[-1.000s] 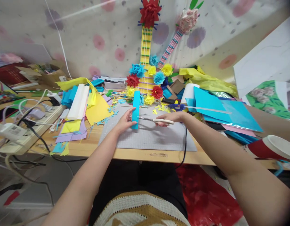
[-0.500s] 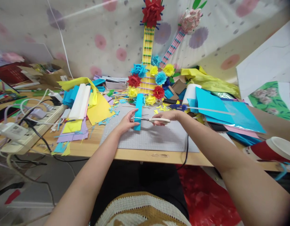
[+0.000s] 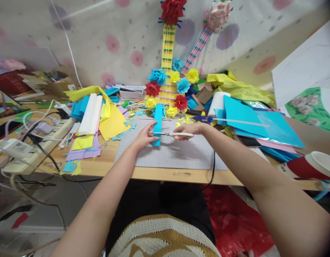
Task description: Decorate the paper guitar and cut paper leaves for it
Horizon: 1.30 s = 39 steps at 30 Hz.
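Note:
My left hand (image 3: pixel 145 136) pinches the left edge of a blue paper strip (image 3: pixel 158 117), which stands lengthwise away from me above the grey cutting mat (image 3: pixel 143 157). In my right hand (image 3: pixel 188 130) is a pair of scissors (image 3: pixel 182 135) with pale handles. Their blades point left and lie across the lower part of the strip, close to my left fingers. The blades look closed or nearly so; whether they have cut through I cannot tell. Behind the strip stands a yellow paper guitar (image 3: pixel 167 50) decorated with red, blue and yellow paper flowers.
Left of the mat are yellow paper (image 3: pixel 113 125), paper scraps and a power strip (image 3: pixel 39 146) with tangled cables. A blue glue gun (image 3: pixel 204 119) lies right of the mat, near blue sheets (image 3: pixel 280 128). A red and white cup (image 3: pixel 312 166) stands at the far right.
The scissor blades have closed across the strip, and the handles have come together in my right hand. My left hand keeps its hold. The view has shifted slightly.

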Each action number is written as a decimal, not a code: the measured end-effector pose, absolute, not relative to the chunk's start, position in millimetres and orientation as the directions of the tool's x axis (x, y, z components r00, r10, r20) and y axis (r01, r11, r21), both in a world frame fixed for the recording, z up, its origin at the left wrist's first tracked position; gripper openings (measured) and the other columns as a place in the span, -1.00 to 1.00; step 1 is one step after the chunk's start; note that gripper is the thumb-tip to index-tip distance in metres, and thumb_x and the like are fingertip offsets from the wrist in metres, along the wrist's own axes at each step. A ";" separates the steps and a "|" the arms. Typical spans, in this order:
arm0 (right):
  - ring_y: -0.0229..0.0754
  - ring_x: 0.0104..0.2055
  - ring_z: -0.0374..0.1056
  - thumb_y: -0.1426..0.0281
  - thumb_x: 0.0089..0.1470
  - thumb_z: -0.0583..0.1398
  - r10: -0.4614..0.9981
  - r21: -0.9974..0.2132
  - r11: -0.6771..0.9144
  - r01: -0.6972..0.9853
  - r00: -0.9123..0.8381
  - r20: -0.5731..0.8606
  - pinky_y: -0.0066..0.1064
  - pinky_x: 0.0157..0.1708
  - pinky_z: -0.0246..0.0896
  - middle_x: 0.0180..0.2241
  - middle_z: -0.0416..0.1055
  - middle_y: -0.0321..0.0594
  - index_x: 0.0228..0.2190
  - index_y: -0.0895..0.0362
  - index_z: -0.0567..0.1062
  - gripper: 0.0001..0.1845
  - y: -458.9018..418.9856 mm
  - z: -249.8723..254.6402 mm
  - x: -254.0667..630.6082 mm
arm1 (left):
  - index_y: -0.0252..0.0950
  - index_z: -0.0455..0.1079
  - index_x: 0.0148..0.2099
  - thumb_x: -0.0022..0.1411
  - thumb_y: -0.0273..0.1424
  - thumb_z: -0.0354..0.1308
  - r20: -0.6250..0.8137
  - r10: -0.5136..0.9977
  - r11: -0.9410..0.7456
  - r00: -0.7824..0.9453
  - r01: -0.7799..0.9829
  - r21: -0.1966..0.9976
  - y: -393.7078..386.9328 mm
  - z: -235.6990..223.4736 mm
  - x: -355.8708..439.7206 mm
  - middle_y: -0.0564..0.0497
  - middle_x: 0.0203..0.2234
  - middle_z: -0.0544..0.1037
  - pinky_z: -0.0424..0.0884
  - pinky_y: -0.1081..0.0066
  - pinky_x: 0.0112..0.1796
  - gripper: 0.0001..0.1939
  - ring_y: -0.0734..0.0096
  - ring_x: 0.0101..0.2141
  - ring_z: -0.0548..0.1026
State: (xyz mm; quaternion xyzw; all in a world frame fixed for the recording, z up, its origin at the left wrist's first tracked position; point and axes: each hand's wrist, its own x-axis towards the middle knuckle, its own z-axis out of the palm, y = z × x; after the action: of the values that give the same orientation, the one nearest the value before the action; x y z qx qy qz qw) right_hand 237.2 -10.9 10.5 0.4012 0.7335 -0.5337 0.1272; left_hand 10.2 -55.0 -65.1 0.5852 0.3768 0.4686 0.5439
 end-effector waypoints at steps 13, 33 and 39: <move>-0.43 -0.64 0.11 0.03 -0.21 0.24 0.485 -0.648 0.150 0.747 -0.627 -0.610 -0.55 -0.65 -0.03 -0.65 0.22 -0.39 -0.48 0.18 0.36 -0.54 -6.0 3.7 240.1 | -0.20 0.21 0.14 -0.27 -0.49 0.32 0.116 0.953 -0.097 0.280 -0.080 0.992 -53.8 -67.4 10.2 -0.12 0.14 0.22 0.34 0.53 -0.45 -0.17 0.26 -0.14 0.41; -0.01 -0.19 0.36 0.20 -0.06 0.12 0.994 0.062 0.020 0.998 -0.013 -0.110 -0.36 -0.32 0.16 -0.24 0.44 0.06 -0.27 0.24 0.43 -0.61 -32.6 -30.8 273.5 | -0.16 0.00 0.24 -0.17 -0.43 0.28 0.195 0.960 -0.214 0.199 0.078 0.974 -52.7 -76.5 6.4 -0.19 0.19 0.10 0.25 0.55 -0.54 -0.10 0.77 -0.61 0.17; -0.01 -0.10 0.31 0.42 -0.09 0.15 0.994 -0.300 0.062 0.952 -0.034 0.099 -0.24 -0.16 0.18 -0.18 0.41 0.05 -0.26 0.21 0.37 -0.73 -42.1 -20.1 244.7 | -0.13 -0.03 0.25 -0.10 -0.44 0.23 0.283 0.946 -0.311 0.158 0.199 0.930 -55.3 -79.8 8.4 -0.15 0.14 0.18 0.28 0.53 -0.50 -0.13 0.65 -0.52 0.30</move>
State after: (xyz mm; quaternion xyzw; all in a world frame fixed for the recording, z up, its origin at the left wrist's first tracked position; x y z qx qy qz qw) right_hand 244.7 -42.1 -20.1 0.6806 0.7150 -0.0753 -0.1411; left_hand 8.4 -55.3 -79.8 0.6530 0.4383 0.4785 0.3906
